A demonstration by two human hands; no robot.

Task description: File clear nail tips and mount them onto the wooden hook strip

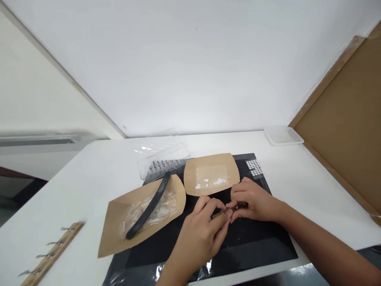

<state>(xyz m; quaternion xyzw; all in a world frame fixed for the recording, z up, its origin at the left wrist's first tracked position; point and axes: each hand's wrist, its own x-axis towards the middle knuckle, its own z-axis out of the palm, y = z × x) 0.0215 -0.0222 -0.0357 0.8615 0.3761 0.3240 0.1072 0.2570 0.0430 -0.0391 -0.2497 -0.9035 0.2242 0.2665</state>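
Note:
My left hand (202,230) and my right hand (253,200) meet over a black mat (253,246), fingertips pinched together on a small dark metal part (218,214) that I cannot make out in detail. Just behind the hands lies a brown paper tray (190,174) with a few small white pieces (211,182) in it. To the left a larger brown paper tray (116,230) holds clear plastic bits and a long black curved strip (149,206).
A clear plastic tray (160,159) with rows of small parts stands behind the paper trays. A sheet of white dots (254,167) lies on the mat's far corner. A shallow clear tray (282,135) sits far right by a cardboard panel (342,127). A wooden strip with metal hooks (50,254) lies front left.

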